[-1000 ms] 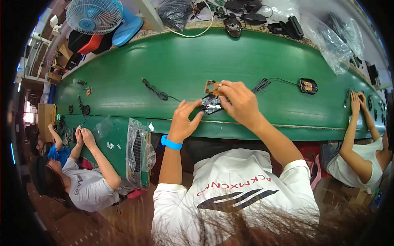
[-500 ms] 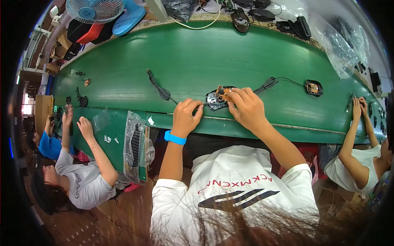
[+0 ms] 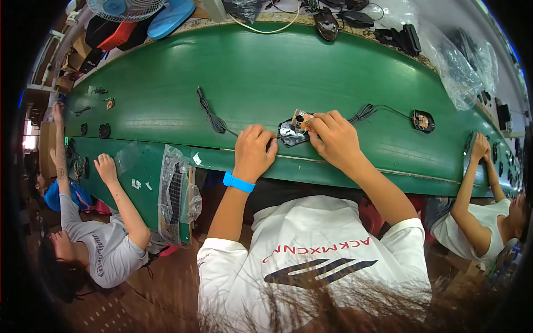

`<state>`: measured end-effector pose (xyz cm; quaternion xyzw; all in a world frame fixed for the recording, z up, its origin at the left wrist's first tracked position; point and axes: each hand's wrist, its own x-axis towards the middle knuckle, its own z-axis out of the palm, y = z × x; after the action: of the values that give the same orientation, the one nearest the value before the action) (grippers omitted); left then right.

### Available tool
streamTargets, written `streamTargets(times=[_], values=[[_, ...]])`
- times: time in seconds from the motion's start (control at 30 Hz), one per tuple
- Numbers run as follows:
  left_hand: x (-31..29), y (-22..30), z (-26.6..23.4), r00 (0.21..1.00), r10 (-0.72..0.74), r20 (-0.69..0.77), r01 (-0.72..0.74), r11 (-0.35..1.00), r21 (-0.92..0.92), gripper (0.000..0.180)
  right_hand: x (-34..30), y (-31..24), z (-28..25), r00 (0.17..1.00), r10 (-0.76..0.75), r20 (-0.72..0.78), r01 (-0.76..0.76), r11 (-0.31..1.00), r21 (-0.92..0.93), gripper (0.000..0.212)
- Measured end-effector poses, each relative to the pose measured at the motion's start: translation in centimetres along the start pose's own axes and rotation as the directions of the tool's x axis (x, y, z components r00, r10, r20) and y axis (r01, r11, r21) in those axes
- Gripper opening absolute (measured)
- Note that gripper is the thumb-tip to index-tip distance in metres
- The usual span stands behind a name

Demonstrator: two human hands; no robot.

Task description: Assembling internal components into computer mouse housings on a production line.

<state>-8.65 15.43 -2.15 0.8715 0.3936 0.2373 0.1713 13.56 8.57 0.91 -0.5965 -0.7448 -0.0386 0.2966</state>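
Note:
In front of me on the green belt lies a black mouse base shell [image 3: 291, 135], its inner side facing up. My right hand [image 3: 336, 140] pinches an orange-brown circuit board [image 3: 300, 119] by its right side, tilted over the shell. Whether the board touches the shell, I cannot tell. Just left of the shell is my left hand [image 3: 255, 151], its fingers curled where a black cable runs; a blue band is on the wrist. The cable's tied bundle [image 3: 215, 120] lies beyond that hand. Its fingertips are partly hidden.
On the right sits another open mouse base with its board [image 3: 423, 121], its cable bundle [image 3: 363, 112] near my right hand. A bagged keyboard [image 3: 175, 194] stands at the lower left. Co-workers sit on both sides. Mice [image 3: 326, 25] and plastic bags [image 3: 455, 66] line the far ledge.
The circuit board has tilted and shifted slightly over the shell with my right hand. My left hand stays by the cable. The left co-worker's arm has reached farther out.

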Motion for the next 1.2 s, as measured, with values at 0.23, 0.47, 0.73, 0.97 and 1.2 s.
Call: streamTargets(times=[0.23,0.47,0.73,0.97,1.2], values=[[-1.4,2.1,1.8,0.975,0.018,-0.22,-0.046,0.991,-0.123,0.018,0.5,-1.7,-0.7,0.999,-0.006,-0.044,0.006,1.0,0.001,0.025],[-1.5,1.4,2.7,0.971,0.046,-0.236,-0.075,0.991,-0.114,0.019,-1.7,-3.9,-1.5,0.997,0.047,0.053,-0.046,0.999,-0.016,0.025],[-1.6,1.9,2.6,0.979,0.025,-0.204,-0.053,0.99,-0.132,0.021,-2.6,-1.4,-1.0,0.997,0.071,0.039,-0.063,0.982,-0.18,0.028],[-2.1,2.9,2.0,0.979,0.017,-0.201,-0.044,0.991,-0.129,0.032,-2.0,-0.7,-1.4,0.996,0.057,0.073,-0.042,0.981,-0.192,0.03],[-2.9,6.9,3.5,0.984,-0.049,-0.17,0.038,0.997,-0.07,0.047,-2.4,-0.7,-1.6,0.99,0.103,0.099,-0.085,0.982,-0.171,0.031]])
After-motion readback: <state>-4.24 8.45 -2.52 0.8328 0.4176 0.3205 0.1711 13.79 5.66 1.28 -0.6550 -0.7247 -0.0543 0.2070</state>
